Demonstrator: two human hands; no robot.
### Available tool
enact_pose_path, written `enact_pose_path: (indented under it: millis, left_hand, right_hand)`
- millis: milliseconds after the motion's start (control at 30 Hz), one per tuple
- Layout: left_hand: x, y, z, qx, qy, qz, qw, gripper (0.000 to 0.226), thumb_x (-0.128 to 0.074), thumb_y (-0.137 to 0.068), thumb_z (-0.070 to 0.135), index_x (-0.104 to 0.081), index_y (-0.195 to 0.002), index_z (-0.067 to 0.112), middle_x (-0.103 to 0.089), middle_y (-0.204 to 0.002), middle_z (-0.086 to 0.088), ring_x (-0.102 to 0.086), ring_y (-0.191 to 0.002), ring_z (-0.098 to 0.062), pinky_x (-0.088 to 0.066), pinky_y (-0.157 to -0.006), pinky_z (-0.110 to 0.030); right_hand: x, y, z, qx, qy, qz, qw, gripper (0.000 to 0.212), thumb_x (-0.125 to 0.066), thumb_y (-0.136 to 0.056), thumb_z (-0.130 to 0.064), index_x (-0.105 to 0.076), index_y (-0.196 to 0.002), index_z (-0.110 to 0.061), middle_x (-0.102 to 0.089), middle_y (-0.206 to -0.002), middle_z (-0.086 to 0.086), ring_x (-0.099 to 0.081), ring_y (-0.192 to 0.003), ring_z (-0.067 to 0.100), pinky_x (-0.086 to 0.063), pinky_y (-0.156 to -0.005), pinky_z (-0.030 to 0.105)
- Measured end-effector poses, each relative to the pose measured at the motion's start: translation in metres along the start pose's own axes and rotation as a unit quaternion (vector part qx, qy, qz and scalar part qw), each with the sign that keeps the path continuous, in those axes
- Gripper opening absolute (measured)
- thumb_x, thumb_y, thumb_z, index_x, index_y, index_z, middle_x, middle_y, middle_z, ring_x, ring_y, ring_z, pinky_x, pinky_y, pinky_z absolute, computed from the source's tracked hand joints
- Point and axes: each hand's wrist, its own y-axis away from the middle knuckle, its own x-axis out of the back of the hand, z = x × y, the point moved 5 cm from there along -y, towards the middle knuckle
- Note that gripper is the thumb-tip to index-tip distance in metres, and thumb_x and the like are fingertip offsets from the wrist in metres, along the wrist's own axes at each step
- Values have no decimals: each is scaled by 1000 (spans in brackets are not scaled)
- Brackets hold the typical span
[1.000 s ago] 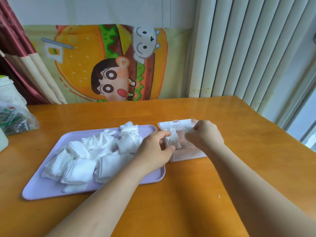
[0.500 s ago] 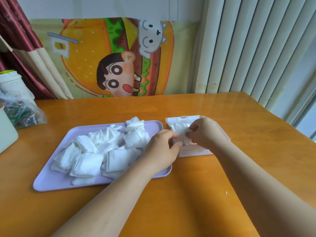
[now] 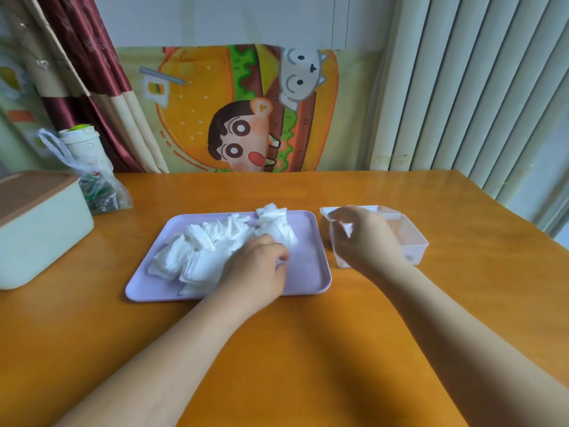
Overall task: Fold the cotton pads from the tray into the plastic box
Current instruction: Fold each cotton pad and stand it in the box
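- Near the middle of the bench (image 3: pixel 308 349), a little toward its left edge, we see a lilac tray (image 3: pixel 308 272). It carries a loose heap of white cotton pads (image 3: pixel 203 251) over its left and far parts, and its near right corner is bare.
- Just beside the tray's right edge stands the clear plastic box (image 3: pixel 412 241), open at the top. We judge it sits that close so each pad travels only a short way.
- Our left grip (image 3: pixel 261 266) rests on the tray at the heap's right side, fingers curled down onto the pads, likely going for the next one. From this angle we cannot tell whether a pad is already pinched.
- Our right grip (image 3: pixel 366 238) is over the box's left half, pinching a small folded pad (image 3: pixel 348 230). A white corner shows between the fingers, though the picture is blurred there. We judge it is held low over the opening so the fold stays closed going in.
- Most pads lie on the tray, so we judge the task far from done.
- At the bench's left edge sit a pale green lidded container (image 3: pixel 40 229) and a plastic bag (image 3: pixel 101 192), well apart from the work.
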Motion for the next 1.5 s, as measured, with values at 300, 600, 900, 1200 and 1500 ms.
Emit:
enact_pose_path:
  millis: [300,600,900,1200,1500]
  left_hand:
    - [-5,24,-47,28,11,-59,998,29,-61,-99,17,-72,-125,22,-57,-126,11,-50,-120,-17,-44,-105,-34]
    - [-4,3,-48,80,90,10,993,22,-68,-95,25,-70,-117,28,-55,-111,17,-58,-103,-10,-51,-91,-31]
    - [-35,-7,-32,100,261,-40,959,54,-85,-84,22,-64,-133,34,-55,-119,19,-56,-109,3,-51,-96,-23]
    - [-36,-5,-33,118,248,-27,961,39,-82,-84,36,-63,-117,43,-53,-118,24,-62,-91,-5,-56,-86,-32]
    - [-15,3,-32,140,419,101,891,20,-82,-84,23,-67,-95,31,-72,-95,11,-66,-84,-14,-53,-76,-31]
  right_hand:
    - [-80,56,-7,61,-52,-203,976,38,-54,-104,-19,-67,-140,-22,-63,-148,-7,-55,-139,14,-43,-112,25]
    - [-85,56,14,85,-41,-57,994,28,-61,-95,-11,-78,-115,-18,-76,-112,-5,-66,-109,18,-51,-91,26]
    - [-78,48,34,2,-138,-7,990,16,-68,-95,-13,-79,-105,-20,-66,-92,-17,-61,-81,-2,-40,-70,8]
    - [-82,47,35,30,-94,-16,995,19,-71,-95,-18,-81,-110,-22,-61,-106,-11,-55,-108,13,-42,-91,22]
    - [-68,51,29,29,-180,40,982,13,-73,-96,-25,-79,-108,-23,-67,-109,-16,-63,-101,1,-43,-77,11]
